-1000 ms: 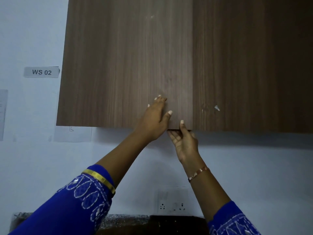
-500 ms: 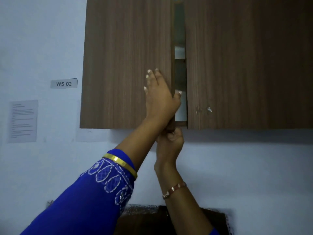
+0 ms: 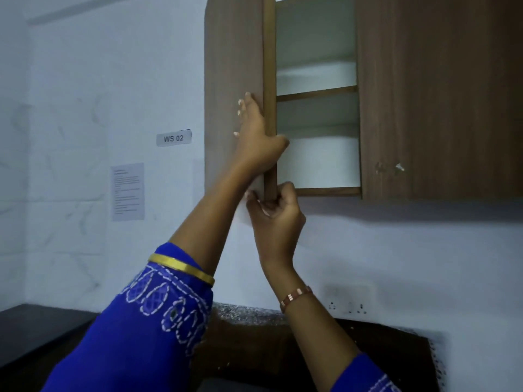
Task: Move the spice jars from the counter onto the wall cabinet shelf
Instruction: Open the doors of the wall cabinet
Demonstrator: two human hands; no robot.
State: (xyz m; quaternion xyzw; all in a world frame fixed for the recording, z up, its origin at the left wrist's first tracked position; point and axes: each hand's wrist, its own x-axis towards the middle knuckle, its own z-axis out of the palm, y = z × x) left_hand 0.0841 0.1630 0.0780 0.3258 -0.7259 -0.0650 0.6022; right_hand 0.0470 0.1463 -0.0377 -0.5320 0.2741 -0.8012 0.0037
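While the left cabinet door point(image 3: 233, 89) is standing part-way out from the wall cabinet point(image 3: 438, 94), both hands are working on its free vertical edge, and that edge is what the coming move is turning on; it is running straight up and down, with its hinge side away to the left. The left hand point(image 3: 256, 137) is lying higher up with fingers straight and flat against the outer face, thumb hooking round the edge to the inner side; the right hand point(image 3: 273, 205) is sitting just below, at the door's bottom corner, fingers curling round the edge and pinching it. The arms are crossing slightly, so the right hand is judged the nearer one to the opening. Inside, the shelf point(image 3: 317, 93) is lying horizontal, up and to the right of both hands, with the cabinet floor point(image 3: 328, 191) beneath it; no jars are showing on either. The spice jars themselves are not appearing anywhere in view; only the dark back part of the counter point(image 3: 42, 326) is showing, far below the hands, so the jars are probably lying down and toward the person. The right cabinet door point(image 3: 438, 142) is sitting closed.
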